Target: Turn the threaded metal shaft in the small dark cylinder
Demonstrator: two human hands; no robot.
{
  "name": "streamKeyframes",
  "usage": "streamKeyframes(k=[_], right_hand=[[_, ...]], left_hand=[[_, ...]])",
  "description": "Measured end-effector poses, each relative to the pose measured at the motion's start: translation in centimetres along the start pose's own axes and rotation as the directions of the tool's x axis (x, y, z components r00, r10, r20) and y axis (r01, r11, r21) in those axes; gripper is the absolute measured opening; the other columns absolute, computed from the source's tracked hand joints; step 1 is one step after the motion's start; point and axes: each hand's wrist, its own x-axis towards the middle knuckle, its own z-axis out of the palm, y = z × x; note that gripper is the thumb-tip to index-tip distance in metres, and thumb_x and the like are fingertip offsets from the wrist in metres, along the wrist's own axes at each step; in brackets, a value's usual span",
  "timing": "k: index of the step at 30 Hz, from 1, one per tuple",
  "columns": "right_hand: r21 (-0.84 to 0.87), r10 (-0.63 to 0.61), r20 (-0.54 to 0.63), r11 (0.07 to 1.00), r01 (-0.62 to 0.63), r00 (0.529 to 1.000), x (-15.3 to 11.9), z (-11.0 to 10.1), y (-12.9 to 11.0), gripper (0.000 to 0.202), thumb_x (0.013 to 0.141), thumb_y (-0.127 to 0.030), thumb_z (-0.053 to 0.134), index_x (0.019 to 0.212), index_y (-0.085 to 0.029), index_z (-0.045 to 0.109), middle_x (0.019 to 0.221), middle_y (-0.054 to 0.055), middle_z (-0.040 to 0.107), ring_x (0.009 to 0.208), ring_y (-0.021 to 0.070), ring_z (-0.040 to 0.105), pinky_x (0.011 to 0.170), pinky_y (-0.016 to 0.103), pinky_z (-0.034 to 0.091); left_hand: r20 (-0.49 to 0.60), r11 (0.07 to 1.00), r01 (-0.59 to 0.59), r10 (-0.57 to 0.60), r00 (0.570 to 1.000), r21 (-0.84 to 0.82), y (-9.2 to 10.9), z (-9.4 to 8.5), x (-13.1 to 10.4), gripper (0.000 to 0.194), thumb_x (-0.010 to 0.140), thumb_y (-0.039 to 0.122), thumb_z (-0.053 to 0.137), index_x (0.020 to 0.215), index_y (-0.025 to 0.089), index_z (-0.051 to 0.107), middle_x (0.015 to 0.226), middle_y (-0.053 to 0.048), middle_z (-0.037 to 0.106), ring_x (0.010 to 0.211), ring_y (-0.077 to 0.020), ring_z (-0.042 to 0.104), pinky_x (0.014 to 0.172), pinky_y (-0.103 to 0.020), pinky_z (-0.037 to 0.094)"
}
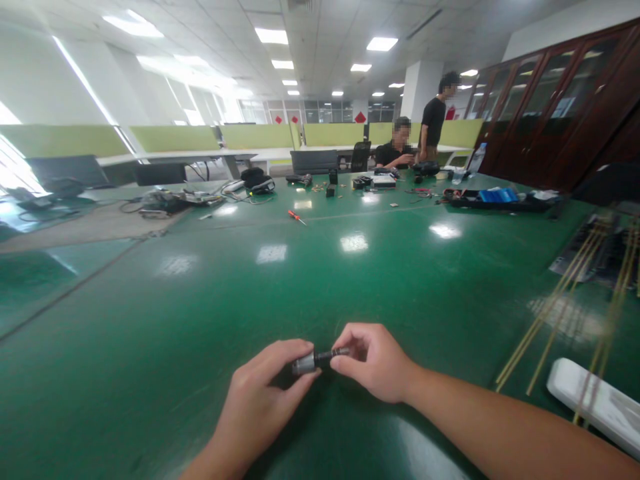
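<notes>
A small cylindrical device (306, 363), grey at its left part and black and narrower toward the right, lies level between my hands, just above the green table (240, 293). My left hand (270, 393) grips its thick grey end between thumb and fingers. At the thin dark end, my right hand (373, 363) pinches with thumb and forefinger; the fingers partly hide the tip. What exactly the device is cannot be made out.
A red screwdriver (295, 216) lies farther back. Thin yellow rods (560, 300) and a white object (595, 400) are at the right. Cables, tools and a blue item (499, 195) line the far side, where two people are.
</notes>
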Motion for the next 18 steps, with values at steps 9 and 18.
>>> streamKeyframes(k=[9,18], right_hand=[[-0.003,-0.006,-0.002,1.000,0.006,1.000,-0.01,0.01,0.02,0.010,0.075,-0.022,0.072,0.077,-0.017,0.064,0.062,-0.003,0.056,0.055,0.0105,0.047,0.054,0.023,0.037],[-0.013,-0.006,-0.009,1.000,0.006,1.000,0.06,-0.02,0.14,0.010,0.075,-0.023,0.072,0.079,-0.017,0.064,0.062,-0.003,0.056,0.056,0.0111,0.047,0.055,0.024,0.038]], left_hand=[[0.009,1.000,0.019,-0.019,1.000,0.000,0.12,-0.15,-0.08,0.020,0.087,0.030,0.071,0.106,0.024,0.070,0.099,-0.002,0.074,0.088,-0.0183,0.072,0.081,-0.025,0.060],[-0.005,1.000,0.014,-0.014,1.000,0.010,0.02,-0.13,0.14,0.019,0.087,0.031,0.071,0.105,0.025,0.070,0.099,0.000,0.074,0.086,-0.0160,0.072,0.081,-0.023,0.059]])
